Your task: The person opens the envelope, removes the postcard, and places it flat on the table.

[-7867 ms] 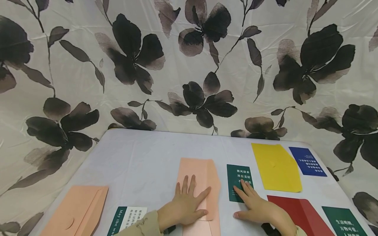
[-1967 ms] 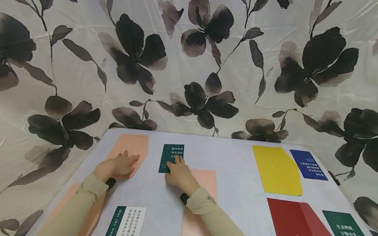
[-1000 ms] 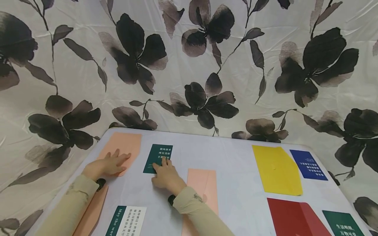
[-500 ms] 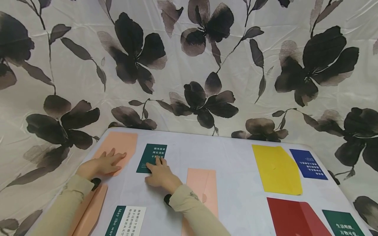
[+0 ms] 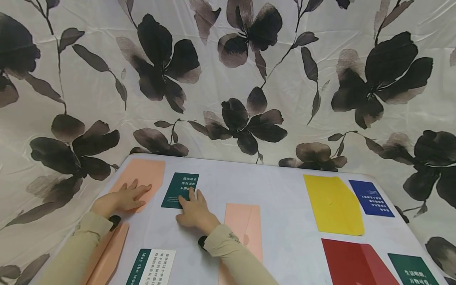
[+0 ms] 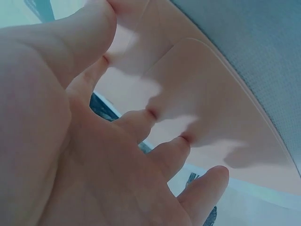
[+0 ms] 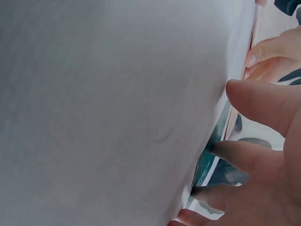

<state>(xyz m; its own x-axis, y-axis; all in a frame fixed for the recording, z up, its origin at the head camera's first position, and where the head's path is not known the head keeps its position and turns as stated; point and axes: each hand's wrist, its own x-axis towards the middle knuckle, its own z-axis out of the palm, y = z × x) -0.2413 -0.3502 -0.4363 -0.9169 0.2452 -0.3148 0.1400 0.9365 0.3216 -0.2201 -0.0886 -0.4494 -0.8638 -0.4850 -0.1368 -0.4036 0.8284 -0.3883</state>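
At the table's far left lies a peach envelope (image 5: 147, 174). My left hand (image 5: 122, 197) rests on it with spread fingers; in the left wrist view the fingertips press the envelope (image 6: 202, 89) beside its rounded flap. Just right of it is a dark green card (image 5: 178, 190) with white lettering. My right hand (image 5: 197, 210) touches the card's lower right part with its fingertips, the thumb on the tablecloth. In the right wrist view a strip of the green card (image 7: 205, 165) shows under the fingertips. Neither hand is curled round anything.
A second peach envelope (image 5: 246, 221) lies partly under the right forearm, a third (image 5: 114, 251) beside the left sleeve. A green-and-white card (image 5: 153, 267) is in front. To the right lie a yellow envelope (image 5: 333, 204), a blue card (image 5: 371, 198), a red envelope (image 5: 356, 259) and another green card (image 5: 413, 269).
Both hands have moved from the table's middle to the far left, sliding the peach envelope and green card along. Over the last half second the card shifted slightly left; the left hand barely moved.
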